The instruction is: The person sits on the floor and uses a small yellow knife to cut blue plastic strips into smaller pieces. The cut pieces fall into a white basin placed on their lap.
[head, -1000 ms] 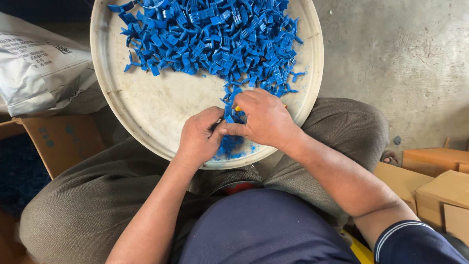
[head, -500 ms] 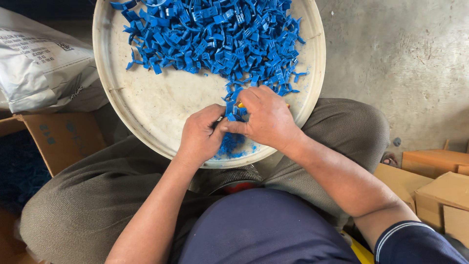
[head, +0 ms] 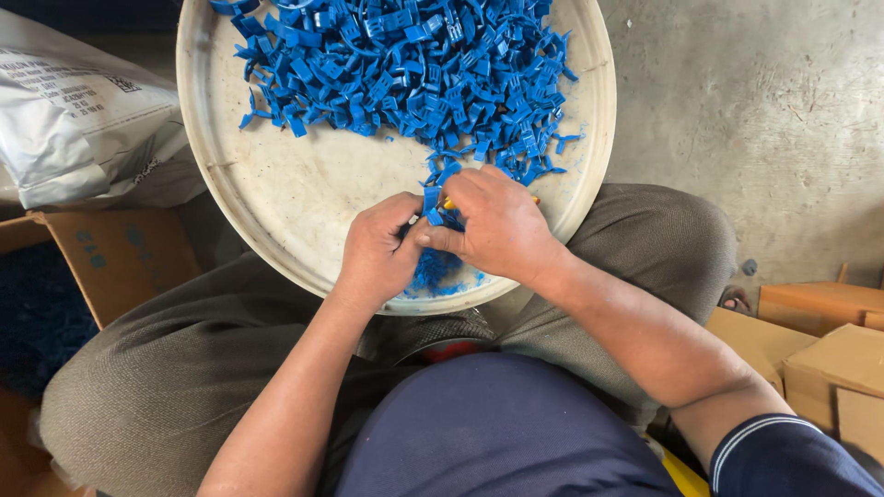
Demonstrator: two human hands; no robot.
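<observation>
A large round cream-coloured tray (head: 276, 212) rests on my lap and holds a heap of small blue plastic clips (head: 414, 64) across its far half. My left hand (head: 378, 253) and my right hand (head: 497, 225) meet at the tray's near edge, both pinching one blue clip (head: 433, 213) between thumbs and fingers. A thin yellow-handled tool (head: 448, 203) peeks out from under my right fingers. Fine blue scraps (head: 433, 276) lie on the tray just below my hands.
A white printed sack (head: 74, 120) lies at the left beside an open cardboard box (head: 110, 262) with dark blue contents (head: 37, 313). More cardboard boxes (head: 820, 354) stand at the right on the grey concrete floor (head: 755, 120). My knees flank the tray.
The hands stay together at the tray's near edge, with only small finger shifts on the clip. The tray and heap have not moved.
</observation>
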